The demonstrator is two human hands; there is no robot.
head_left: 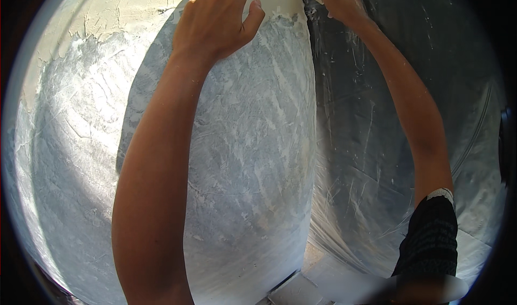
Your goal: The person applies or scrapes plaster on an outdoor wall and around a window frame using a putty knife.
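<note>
At the top of the view my left hand (215, 22) lies against a grey wall (253, 127), its thumb apart and its fingers stretched up past the frame edge. Cream plaster (118, 9) coats the wall's upper part in a rough, ragged-edged layer. Farther right, by the wall's vertical edge, my right hand (342, 3) is closed, with the fingers curled. Something pale shows beside those fingers, too cut off by the top edge to name.
Dark plastic sheeting (371, 127), wrinkled and splashed with pale marks, hangs to the right of the wall's edge. Pale, box-like pieces (296, 291) sit at the wall's foot. Bright sunlight and my shadow fall across the wall's left side.
</note>
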